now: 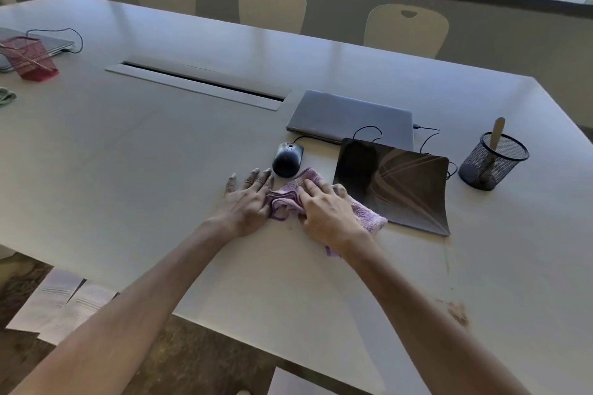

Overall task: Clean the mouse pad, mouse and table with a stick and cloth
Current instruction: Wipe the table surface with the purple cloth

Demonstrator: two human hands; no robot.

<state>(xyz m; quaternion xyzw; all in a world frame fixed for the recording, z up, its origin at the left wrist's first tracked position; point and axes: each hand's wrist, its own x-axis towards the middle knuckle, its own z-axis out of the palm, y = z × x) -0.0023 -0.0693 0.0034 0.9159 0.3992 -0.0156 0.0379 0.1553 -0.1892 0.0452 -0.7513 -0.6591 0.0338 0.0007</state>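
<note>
A purple cloth (365, 213) lies crumpled on the pale table (160, 154), just in front of the black wired mouse (287, 159). My right hand (327, 208) presses flat on top of the cloth with fingers spread. My left hand (247, 200) lies flat on the table with straight fingers, touching the cloth's left edge. The dark mouse pad (394, 186) sits to the right of the cloth, its near corner curling up. A wooden stick (496, 135) stands in a black mesh cup (492, 162) at the far right.
A closed grey laptop (349, 117) lies behind the mouse pad with cables. A cable slot (199, 82) runs across the table's middle. A red mesh cup (30, 56) and another laptop are far left. Brown stains (457, 311) mark the table near the right front. Chairs stand behind.
</note>
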